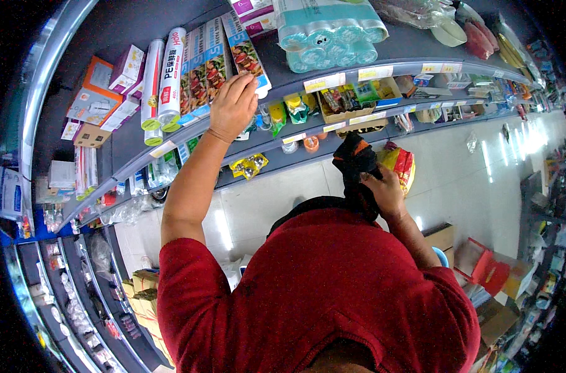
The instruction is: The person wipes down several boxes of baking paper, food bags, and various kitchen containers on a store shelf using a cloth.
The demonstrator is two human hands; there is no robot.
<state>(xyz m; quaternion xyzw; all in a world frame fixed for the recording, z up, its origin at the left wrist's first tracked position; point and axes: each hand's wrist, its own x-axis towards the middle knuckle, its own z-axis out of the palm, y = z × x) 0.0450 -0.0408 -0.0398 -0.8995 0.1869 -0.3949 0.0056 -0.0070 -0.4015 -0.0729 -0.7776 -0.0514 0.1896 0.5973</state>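
Note:
My left hand (235, 102) lies over the front ends of long printed boxes on the upper shelf, its fingers stretched along the slanted rightmost box (244, 48). The thumb is hidden. Beside it, several similar long boxes (198, 65) stand in a row, with white wrap rolls (171, 78) to their left. My right hand (385, 189) is closed on a bunched black cloth item (356, 158) with an orange patch, in front of my body. Just past that hand shows a red and yellow packet (404, 166), partly hidden.
A teal-wrapped pack of rolls (329, 34) sits right of the boxes. The shelf edge (351, 78) curves across in front of me, above lower shelves with small packaged goods. Cartons (497, 317) stand on the floor at the right. Another rack (78, 298) is at the lower left.

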